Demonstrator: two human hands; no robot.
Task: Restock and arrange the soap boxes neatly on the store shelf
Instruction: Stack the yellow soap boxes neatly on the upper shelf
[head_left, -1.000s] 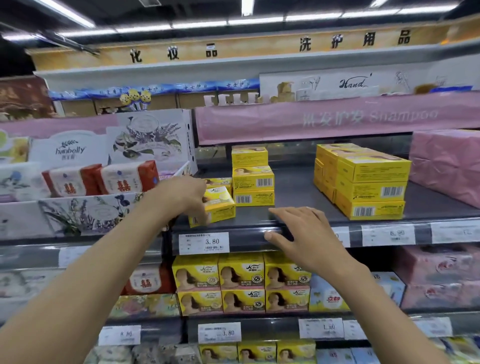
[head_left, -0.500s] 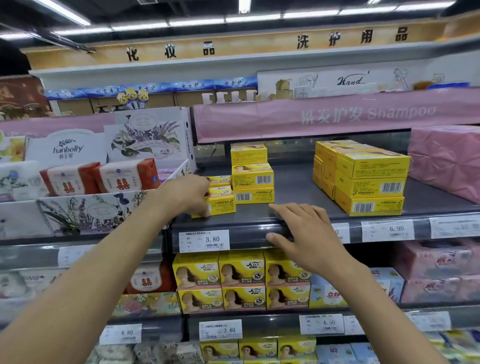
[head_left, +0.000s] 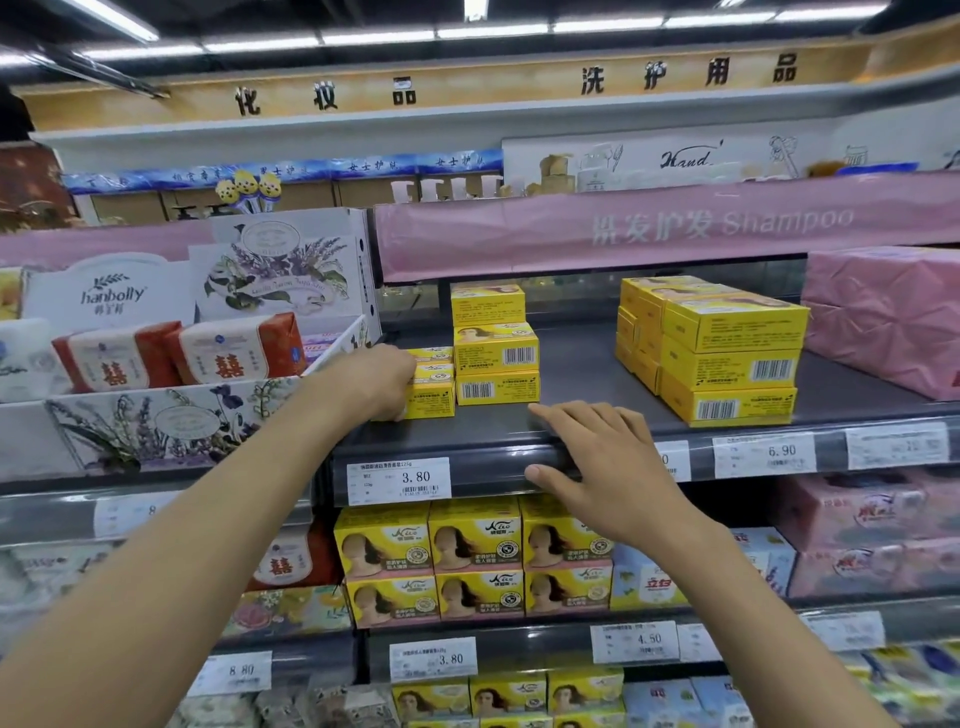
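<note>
Curling round soap box (head_left: 430, 401), left fingers (head_left: 400, 414)

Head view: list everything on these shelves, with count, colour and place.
upper shelf: one, dark grey, centre
held soap box: one, yellow, upper shelf's left end
neighbouring soap boxes: two visible, yellow, directly past it
middle stack: three, yellow, right of the held box
right stack: three high, several deep, yellow, farther right
pink wrapped bundle: one visible, pink, far right
face-print boxes: six, yellow, next shelf down
red-and-white packs: two, left bay
price tag: one, white, reads 3.80
left hand: grips the held soap box
right hand: flat on the upper shelf's front edge
</note>
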